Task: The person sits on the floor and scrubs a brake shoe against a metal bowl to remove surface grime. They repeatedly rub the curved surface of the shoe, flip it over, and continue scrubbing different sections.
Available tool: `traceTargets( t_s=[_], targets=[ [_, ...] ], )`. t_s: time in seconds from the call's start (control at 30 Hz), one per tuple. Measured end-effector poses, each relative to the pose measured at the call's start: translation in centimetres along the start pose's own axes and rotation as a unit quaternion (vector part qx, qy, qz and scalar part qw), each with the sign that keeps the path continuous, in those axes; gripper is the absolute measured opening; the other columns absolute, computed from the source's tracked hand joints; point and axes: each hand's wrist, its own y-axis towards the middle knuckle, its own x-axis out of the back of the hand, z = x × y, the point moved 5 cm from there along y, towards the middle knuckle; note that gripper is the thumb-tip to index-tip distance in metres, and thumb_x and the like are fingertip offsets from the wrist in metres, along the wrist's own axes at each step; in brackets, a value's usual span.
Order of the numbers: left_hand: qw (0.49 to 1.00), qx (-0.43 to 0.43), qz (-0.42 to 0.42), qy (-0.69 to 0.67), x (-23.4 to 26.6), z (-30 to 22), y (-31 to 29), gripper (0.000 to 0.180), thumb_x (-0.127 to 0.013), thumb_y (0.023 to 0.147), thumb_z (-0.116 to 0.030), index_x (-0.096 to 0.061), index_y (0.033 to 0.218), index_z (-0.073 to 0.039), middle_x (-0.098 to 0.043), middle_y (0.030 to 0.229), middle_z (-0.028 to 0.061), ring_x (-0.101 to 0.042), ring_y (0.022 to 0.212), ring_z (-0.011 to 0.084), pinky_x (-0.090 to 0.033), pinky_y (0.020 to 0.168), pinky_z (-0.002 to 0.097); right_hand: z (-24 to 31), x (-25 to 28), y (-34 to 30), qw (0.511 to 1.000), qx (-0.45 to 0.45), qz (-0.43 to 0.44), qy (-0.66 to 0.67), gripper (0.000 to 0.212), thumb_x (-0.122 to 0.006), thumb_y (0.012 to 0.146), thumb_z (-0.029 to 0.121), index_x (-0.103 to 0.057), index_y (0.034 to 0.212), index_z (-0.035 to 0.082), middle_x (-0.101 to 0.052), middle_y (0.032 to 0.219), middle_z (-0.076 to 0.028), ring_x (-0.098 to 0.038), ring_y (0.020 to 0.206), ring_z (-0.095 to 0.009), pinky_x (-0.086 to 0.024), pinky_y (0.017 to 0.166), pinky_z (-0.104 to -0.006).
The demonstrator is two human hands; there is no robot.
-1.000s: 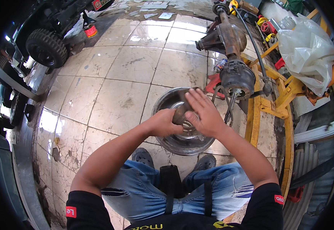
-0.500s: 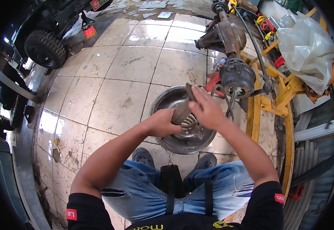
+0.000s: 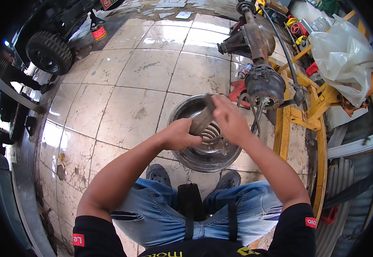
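Note:
My left hand (image 3: 180, 133) is closed round the barrel of a grey-brown flanged metal part (image 3: 201, 122), its thumb along the near side. The part is tilted, its wide flange facing up and right. Against that flange lies my right hand (image 3: 229, 120), fingers bent over its edge and slightly blurred. Below both hands a round, shiny metal basin (image 3: 182, 159) rests on the floor. Inside it shows a piece with curved, coil-like ribs (image 3: 212, 134), partly hidden by my hands.
To the right, a rusty axle assembly (image 3: 257, 43) with a black drum (image 3: 263, 88) stands by a yellow metal frame (image 3: 319, 150). A spray can (image 3: 245, 71) and a red stand (image 3: 238, 92) are beside it. A plastic bag (image 3: 343, 60) hangs at right; a vehicle tyre (image 3: 49, 53) is far left.
My right hand's fingers have gone from stretched across the flange to bent at its edge. The left hand keeps its hold on the part. At far left, a person's leg has come into view.

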Motion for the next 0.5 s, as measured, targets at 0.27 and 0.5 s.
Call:
traceTargets(
  t_s=[0.27, 0.5],
  targets=[
    [0.999, -0.022, 0.004, 0.025, 0.0, 0.9, 0.2, 0.038, -0.067, 0.078, -0.019, -0.061, 0.107, 0.004, -0.068, 0.084, 0.0098, -0.062, 0.077, 0.0168, -0.051, 0.073, 0.0340, 0.8, 0.1, -0.5, 0.998, 0.055, 0.003, -0.035, 0.056, -0.042, 0.101, 0.047, -0.053, 0.140, 0.008, -0.050, 0.143, -0.019, -0.044, 0.136, -0.036, -0.031, 0.113, -0.0495],
    [0.999, 0.040, 0.029, -0.016, 0.2, 1.5, -0.4, 0.028, -0.065, 0.079, -0.014, -0.060, 0.103, 0.001, -0.065, 0.084, 0.0041, -0.059, 0.076, 0.0129, -0.050, 0.069, 0.0318, 3.1, -0.6, -0.9, 0.989, 0.100, 0.059, -0.089, 0.056, -0.039, 0.102, 0.048, -0.052, 0.140, 0.010, -0.045, 0.148, -0.019, -0.038, 0.139, -0.037, -0.029, 0.114, -0.0510]
  ],
)
